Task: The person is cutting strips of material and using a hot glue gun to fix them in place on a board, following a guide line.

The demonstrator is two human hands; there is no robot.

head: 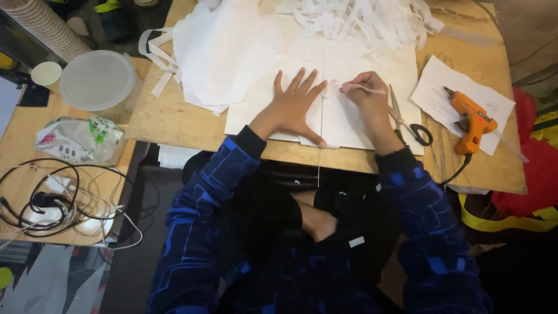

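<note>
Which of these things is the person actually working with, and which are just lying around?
In use:
left hand, flat on the white sheet
right hand, holding a thin white stick

Lying about:
scissors
orange glue gun
pile of white strips
plastic tub
tangled cables

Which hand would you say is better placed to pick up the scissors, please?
Probably the right hand: the scissors lie just beside it, though it holds a thin stick. The left hand is flat on the paper.
</note>
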